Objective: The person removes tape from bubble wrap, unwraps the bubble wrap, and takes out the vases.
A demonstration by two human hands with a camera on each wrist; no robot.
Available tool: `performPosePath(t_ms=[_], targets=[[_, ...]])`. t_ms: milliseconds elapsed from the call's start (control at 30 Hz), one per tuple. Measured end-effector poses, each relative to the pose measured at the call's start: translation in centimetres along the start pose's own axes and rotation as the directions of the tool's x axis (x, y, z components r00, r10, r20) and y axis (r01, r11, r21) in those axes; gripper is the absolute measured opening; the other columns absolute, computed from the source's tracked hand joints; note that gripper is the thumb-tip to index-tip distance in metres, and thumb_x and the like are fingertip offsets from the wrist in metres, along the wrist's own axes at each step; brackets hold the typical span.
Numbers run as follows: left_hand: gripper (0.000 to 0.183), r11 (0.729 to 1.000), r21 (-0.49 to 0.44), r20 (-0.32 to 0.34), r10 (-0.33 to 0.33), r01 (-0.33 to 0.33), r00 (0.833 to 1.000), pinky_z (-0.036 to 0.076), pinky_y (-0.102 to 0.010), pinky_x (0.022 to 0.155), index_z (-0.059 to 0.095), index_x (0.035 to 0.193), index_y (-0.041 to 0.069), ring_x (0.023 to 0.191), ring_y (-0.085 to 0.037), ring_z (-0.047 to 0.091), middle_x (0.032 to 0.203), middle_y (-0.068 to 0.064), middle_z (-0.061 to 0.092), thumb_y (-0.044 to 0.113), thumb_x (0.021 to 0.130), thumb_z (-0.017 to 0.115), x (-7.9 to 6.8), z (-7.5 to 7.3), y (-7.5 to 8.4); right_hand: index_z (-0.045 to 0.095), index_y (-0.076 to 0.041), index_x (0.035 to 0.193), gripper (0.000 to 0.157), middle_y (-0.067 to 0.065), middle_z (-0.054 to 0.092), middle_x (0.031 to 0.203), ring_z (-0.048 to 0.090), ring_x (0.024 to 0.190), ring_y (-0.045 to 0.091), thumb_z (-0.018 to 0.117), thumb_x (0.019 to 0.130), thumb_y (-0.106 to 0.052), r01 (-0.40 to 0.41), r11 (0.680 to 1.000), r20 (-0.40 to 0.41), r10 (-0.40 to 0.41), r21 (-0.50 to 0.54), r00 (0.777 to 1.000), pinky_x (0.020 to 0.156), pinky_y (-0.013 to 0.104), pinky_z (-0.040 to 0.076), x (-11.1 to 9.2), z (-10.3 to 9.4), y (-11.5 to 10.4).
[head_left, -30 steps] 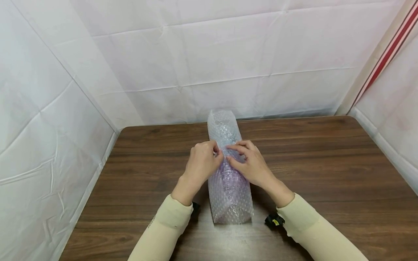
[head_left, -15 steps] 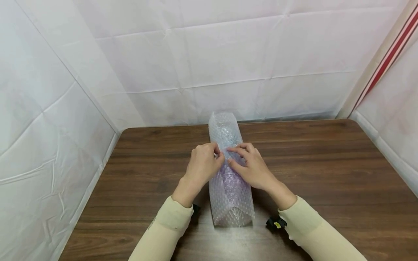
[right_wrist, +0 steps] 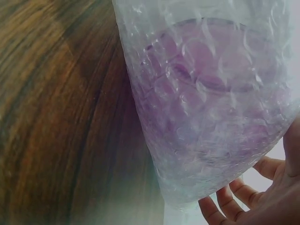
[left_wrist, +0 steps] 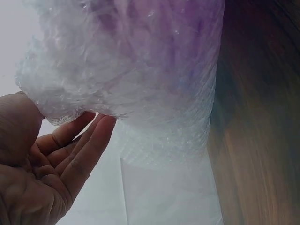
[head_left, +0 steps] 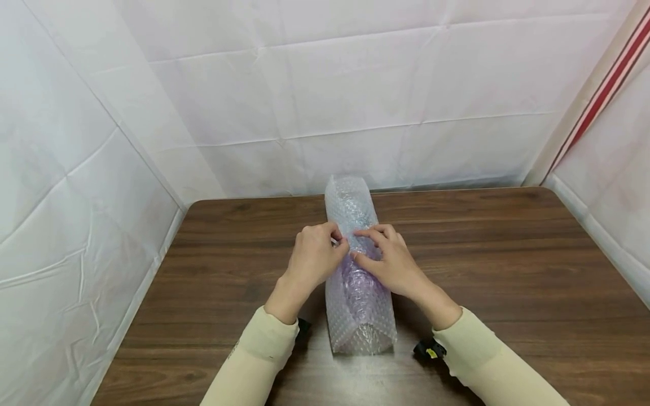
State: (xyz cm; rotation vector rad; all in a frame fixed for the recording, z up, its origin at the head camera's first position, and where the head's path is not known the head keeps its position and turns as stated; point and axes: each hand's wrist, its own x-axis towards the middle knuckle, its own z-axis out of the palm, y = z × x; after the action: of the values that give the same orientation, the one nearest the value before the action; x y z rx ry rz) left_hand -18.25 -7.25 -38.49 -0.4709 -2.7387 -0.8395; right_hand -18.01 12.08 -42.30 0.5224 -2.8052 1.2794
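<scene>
A long roll of clear bubble wrap (head_left: 365, 293) lies lengthwise on the table, both ends loose. Through its layers shows a purple, see-through object (right_wrist: 206, 61) with a round rim; its exact kind is hidden by the wrap. My left hand (head_left: 317, 251) pinches the wrap's upper edge between thumb and fingers near the middle. In the left wrist view, that edge (left_wrist: 70, 110) sits between the thumb and fingertips. My right hand (head_left: 393, 259) rests on the right side of the roll with fingers spread and lightly bent, the fingertips against the plastic.
The brown wood-grain table (head_left: 508, 270) stretches out on both sides of the roll. White sheeting (head_left: 355, 90) hangs behind the table and at its sides. The far end of the roll reaches the table's back edge. A black wrist device (head_left: 429, 348) sits under the right cuff.
Both hands stay at the middle of the roll. The right thumb has shifted slightly closer to the left hand. The whole view has dropped a little lower in the frame.
</scene>
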Motion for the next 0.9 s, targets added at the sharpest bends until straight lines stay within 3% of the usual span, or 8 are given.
performPosePath(t_ms=[333, 567, 900], targets=[[0.01, 0.999, -0.045, 0.012, -0.028, 0.028, 1.0, 0.041, -0.019, 0.044, 0.072, 0.082, 0.01, 0.05, -0.007, 0.052, 0.073, -0.004, 0.071, 0.011, 0.092, 0.073, 0.3, -0.5, -0.2, 0.062, -0.026, 0.143, 0.046, 0.012, 0.047, 0.141, 0.051, 0.114, 0.031, 0.07, 0.099, -0.037, 0.009, 1.0, -0.003, -0.009, -0.011, 1.0, 0.089, 0.05, 0.046, 0.1, -0.1, 0.1], [0.008, 0.995, -0.084, 0.024, -0.049, 0.051, 0.999, 0.052, -0.024, 0.057, 0.074, 0.084, 0.013, 0.069, -0.012, 0.066, 0.083, -0.004, 0.076, 0.013, 0.092, 0.072, 0.3, -0.9, -0.5, 0.064, -0.025, 0.142, 0.046, 0.012, 0.047, 0.142, 0.05, 0.117, 0.032, 0.07, 0.098, -0.038, 0.001, 1.0, -0.005, -0.001, -0.013, 1.0, 0.091, 0.052, 0.047, 0.3, -0.1, 0.1], [0.009, 0.989, -0.106, 0.03, -0.1, 0.103, 0.995, 0.055, -0.028, 0.061, 0.075, 0.086, 0.013, 0.071, -0.012, 0.068, 0.083, -0.002, 0.076, 0.017, 0.093, 0.073, -0.1, -2.0, -1.1, 0.064, -0.024, 0.142, 0.046, 0.014, 0.045, 0.146, 0.049, 0.122, 0.035, 0.071, 0.098, -0.038, 0.0, 1.0, 0.0, 0.0, -0.005, 1.0, 0.095, 0.056, 0.047, 0.6, 0.1, 0.0]])
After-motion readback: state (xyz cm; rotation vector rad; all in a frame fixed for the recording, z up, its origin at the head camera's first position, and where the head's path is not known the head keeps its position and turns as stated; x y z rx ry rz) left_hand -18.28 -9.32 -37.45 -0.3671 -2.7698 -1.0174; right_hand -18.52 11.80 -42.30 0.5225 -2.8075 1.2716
